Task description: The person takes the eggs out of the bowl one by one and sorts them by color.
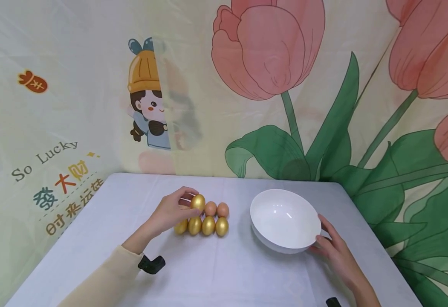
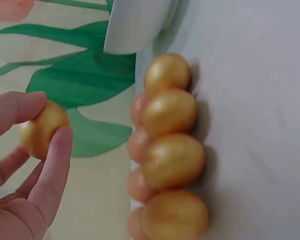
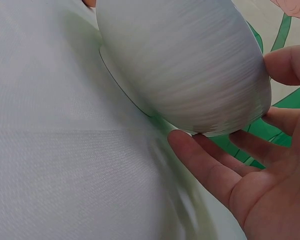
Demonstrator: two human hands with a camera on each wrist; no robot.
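Note:
My left hand [image 1: 170,213] pinches a golden egg [image 1: 198,202] between thumb and fingers. In the left wrist view this held egg [image 2: 42,132] is up off the table. Below it, several golden eggs [image 1: 208,226] lie in a front row, with a row of brown eggs [image 1: 222,209] right behind; the hand partly covers both rows in the head view. To their right stands a white bowl [image 1: 285,221] with nothing in it. My right hand [image 1: 336,251] holds the bowl at its right side, thumb at the rim and fingertips against the outer wall [image 3: 190,65].
A white cloth covers the table [image 1: 208,273]. Behind it hangs a backdrop [image 1: 204,162] printed with tulips, a cartoon figure and lettering. A black strap piece [image 1: 151,265] hangs by the left sleeve [image 1: 105,275].

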